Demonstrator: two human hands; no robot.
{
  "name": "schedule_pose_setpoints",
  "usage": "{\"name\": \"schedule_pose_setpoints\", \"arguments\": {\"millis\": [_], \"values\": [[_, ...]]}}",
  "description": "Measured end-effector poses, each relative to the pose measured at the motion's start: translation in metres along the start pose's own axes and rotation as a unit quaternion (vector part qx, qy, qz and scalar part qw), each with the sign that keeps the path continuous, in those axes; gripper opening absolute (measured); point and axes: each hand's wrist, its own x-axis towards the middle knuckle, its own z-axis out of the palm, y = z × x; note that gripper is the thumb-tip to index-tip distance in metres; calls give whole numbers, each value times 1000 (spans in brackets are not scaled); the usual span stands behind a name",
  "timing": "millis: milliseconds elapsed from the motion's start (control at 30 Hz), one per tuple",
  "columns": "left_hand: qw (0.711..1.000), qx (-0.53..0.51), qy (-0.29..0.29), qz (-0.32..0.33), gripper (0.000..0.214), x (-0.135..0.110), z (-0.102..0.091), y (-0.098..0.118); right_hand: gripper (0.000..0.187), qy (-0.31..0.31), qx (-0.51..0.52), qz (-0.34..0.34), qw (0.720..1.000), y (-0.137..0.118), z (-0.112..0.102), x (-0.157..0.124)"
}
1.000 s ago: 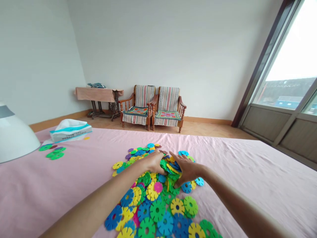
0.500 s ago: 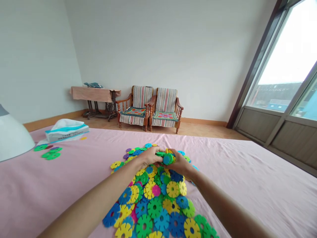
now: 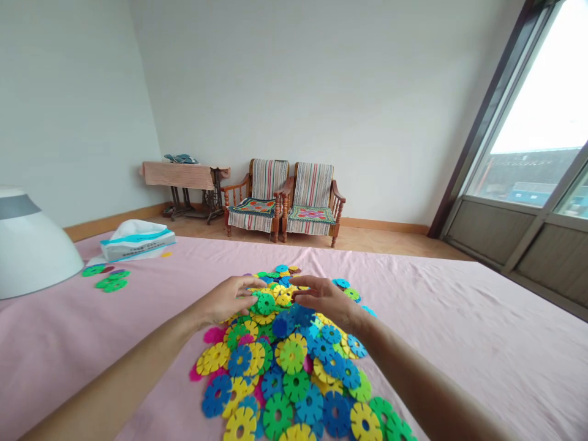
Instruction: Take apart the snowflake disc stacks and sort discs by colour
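A loose heap of notched plastic discs (image 3: 296,386) in blue, green, yellow and pink spreads over the pink cloth in front of me. My left hand (image 3: 229,299) hovers at the heap's far left side, fingers apart, close to a green disc (image 3: 265,302). Facing it from the right, my right hand (image 3: 324,299) has its fingers stretched over the pile, near some yellow discs (image 3: 283,297). Nothing shows between the fingers of either hand. Blue discs (image 3: 289,321) lie just below the right hand. Parts of the far heap are hidden behind both hands.
A pink cloth (image 3: 459,331) covers the surface. At left stand a white dome-shaped object (image 3: 39,254) and a tissue pack (image 3: 138,241), with several green discs (image 3: 111,282) beside them. Beyond are two wooden armchairs (image 3: 310,202) and a cloth-draped table (image 3: 179,174).
The hands have moved apart, the left one leftward. Discs that were gathered between them have been let go, and discs on the heap lie differently. The view has shifted slightly left.
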Motion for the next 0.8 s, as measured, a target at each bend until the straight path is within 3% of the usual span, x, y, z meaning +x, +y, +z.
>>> {"name": "schedule_pose_setpoints", "arguments": {"millis": [100,200,300,500,700,800], "values": [[998,46,51,-11,57,-17,-9,-12,49,46,-112,18,993,7,-19,-3],[983,169,71,-2,66,-38,-16,-29,39,122,-324,75,935,23,-39,-7],[956,286,59,9,75,-54,-17,-45,30,141,-400,114,898,38,-49,-10],[944,323,63,3,86,-49,6,-45,36,160,-379,164,897,45,-30,0],[967,250,38,45,68,-24,30,-25,30,150,-269,216,927,33,-3,15],[971,226,35,76,69,-11,40,-21,28,148,-189,218,946,30,3,15]]}}
